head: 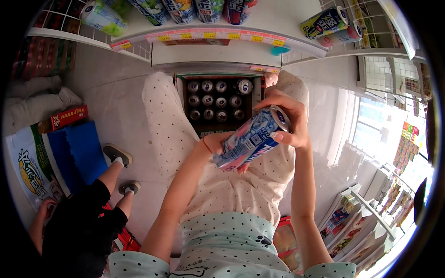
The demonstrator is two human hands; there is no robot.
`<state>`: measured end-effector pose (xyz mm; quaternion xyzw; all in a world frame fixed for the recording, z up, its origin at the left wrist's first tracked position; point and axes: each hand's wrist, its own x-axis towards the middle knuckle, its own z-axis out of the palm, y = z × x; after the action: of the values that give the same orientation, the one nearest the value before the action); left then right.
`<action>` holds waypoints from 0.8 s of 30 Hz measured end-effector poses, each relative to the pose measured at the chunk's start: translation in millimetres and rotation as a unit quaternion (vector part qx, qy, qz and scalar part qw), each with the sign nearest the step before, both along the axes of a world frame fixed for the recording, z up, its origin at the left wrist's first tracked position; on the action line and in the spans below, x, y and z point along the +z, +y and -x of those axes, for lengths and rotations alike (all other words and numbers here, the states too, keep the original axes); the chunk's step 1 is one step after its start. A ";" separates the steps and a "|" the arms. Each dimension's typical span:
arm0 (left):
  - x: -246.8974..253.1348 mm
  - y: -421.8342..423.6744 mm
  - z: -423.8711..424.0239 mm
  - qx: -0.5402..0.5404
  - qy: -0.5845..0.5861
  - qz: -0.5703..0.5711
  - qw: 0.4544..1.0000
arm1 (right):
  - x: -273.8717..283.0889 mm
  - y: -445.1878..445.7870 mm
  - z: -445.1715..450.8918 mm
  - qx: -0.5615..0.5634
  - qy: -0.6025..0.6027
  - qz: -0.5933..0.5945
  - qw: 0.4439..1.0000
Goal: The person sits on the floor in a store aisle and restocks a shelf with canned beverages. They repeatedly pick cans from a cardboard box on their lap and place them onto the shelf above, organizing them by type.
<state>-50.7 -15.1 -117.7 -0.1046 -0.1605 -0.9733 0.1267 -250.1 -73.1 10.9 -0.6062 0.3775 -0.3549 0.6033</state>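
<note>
A tall blue and pink beverage can (248, 140) lies tilted between my hands, its lid towards the upper right. Around the lid end curl the fingers and thumb of my right hand (290, 121). My left hand (222, 146) supports the lower end from beneath, mostly hidden by the can. Just beyond, between my knees, an open cardboard carton (257, 93) holds rows of upright cans (207, 100); one can (244, 87) at its far right corner stands higher than the others.
Ahead, a white shelf (215, 55) with price tags carries several tall cans (208, 10). Two cans (325, 22) lie on the right of the shelf. To the left stands another person (80, 222) near a blue sheet (78, 153) and a red box (69, 117). Racks (368, 212) stand at right.
</note>
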 end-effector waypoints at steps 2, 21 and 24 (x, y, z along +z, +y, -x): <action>10.9 1.3 -0.1 0.074 -0.078 -0.009 0.994 | 6.0 -1.6 -1.8 -0.021 -0.027 0.018 0.999; 9.1 -14.8 24.0 0.518 -0.477 0.294 0.646 | 8.6 1.1 -33.6 -0.317 0.256 0.023 0.913; -16.2 -4.1 19.1 0.431 -0.591 0.327 0.598 | 16.1 -32.4 -18.1 -0.339 0.163 0.105 0.920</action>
<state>-69.8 -19.2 -133.9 0.5403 -0.5342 -0.5369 0.3666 -232.0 -105.5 27.0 -0.5513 0.6141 -0.4724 0.3097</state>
